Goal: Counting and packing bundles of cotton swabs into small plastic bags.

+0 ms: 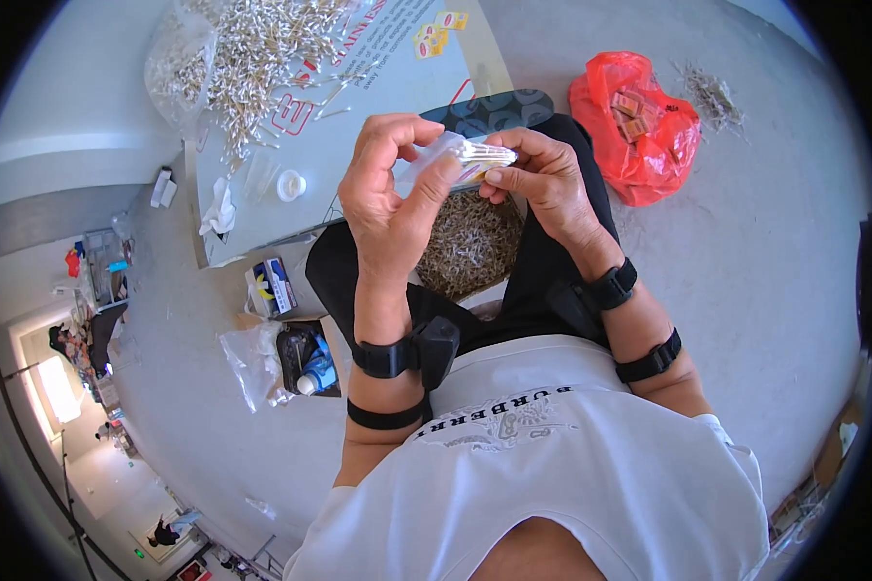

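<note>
Between my hands is a small clear plastic bag (422, 167) with a bundle of cotton swabs (484, 153) in its right end. My left hand (388, 194) grips the bag between thumb and fingers, its index finger arched above. At the swab end, my right hand (549, 184) pinches the bundle with thumb and fingers; whether it touches the swabs or only the film, I cannot tell. Below my hands, between my legs, is a box full of loose cotton swabs (470, 244). A large heap of cotton swabs (262, 73) spills from a clear bag onto the table.
The table (358, 145) ahead carries a white round lid (291, 185), crumpled tissue (221, 208) and small yellow labels (441, 34). A red plastic bag (664, 145) of small packs and scattered swabs (712, 97) lie on the floor at right. A carton (331, 363) with a blue bottle stands left.
</note>
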`<state>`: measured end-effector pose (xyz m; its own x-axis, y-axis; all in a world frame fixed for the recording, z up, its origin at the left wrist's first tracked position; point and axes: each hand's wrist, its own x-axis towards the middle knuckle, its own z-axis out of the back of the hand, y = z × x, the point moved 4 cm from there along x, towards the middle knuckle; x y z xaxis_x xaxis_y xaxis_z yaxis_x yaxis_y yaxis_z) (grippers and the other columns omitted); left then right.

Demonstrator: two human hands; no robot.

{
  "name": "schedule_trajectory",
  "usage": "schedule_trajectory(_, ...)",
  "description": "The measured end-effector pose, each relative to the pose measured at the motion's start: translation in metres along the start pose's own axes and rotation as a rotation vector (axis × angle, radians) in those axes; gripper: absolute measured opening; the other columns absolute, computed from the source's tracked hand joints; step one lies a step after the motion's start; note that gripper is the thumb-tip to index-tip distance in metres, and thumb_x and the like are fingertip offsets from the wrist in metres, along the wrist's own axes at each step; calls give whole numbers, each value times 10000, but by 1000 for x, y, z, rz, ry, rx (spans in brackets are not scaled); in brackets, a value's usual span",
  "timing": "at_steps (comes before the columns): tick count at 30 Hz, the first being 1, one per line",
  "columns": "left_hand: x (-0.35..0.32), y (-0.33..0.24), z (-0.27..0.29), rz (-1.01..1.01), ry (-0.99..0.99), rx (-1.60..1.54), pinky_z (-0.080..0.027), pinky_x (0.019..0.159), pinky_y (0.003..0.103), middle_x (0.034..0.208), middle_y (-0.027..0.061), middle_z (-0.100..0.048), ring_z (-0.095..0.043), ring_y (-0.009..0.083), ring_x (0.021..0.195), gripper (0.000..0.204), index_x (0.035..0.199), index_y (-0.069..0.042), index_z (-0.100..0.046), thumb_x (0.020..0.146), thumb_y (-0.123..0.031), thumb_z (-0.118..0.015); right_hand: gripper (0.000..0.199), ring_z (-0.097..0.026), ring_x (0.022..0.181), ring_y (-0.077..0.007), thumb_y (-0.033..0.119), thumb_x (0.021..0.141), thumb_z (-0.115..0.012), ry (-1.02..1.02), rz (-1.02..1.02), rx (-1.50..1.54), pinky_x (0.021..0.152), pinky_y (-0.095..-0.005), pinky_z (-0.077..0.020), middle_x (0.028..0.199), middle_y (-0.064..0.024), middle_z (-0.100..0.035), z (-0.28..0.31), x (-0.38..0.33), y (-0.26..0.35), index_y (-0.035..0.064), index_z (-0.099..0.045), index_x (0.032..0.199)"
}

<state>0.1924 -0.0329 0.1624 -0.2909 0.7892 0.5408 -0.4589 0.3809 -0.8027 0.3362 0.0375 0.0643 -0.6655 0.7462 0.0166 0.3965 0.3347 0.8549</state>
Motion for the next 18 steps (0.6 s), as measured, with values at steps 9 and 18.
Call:
schedule_trajectory(9, -4, -20, -19, -30, 109, 91, -499, 679, 291, 926, 58, -612, -609, 185, 827, 338, 943, -49, -673, 639, -39, -823, 255, -666, 871, -161, -68, 853, -621, 37, 71, 287, 736, -264, -578, 1004, -104, -673, -4, 3, 1, 1, -629, 1099)
schedule_trajectory(18, -11, -39, -27, -306, 119, 282, -490, 740, 316, 956, 77, -625, -592, 233, 867, 360, 951, -49, -678, 615, 8, -797, 265, -629, 1044, -210, -69, 863, -575, 74, 153, 322, 923, -327, -509, 1124, -152, -659, -10, 5, 17, 15, -640, 1106)
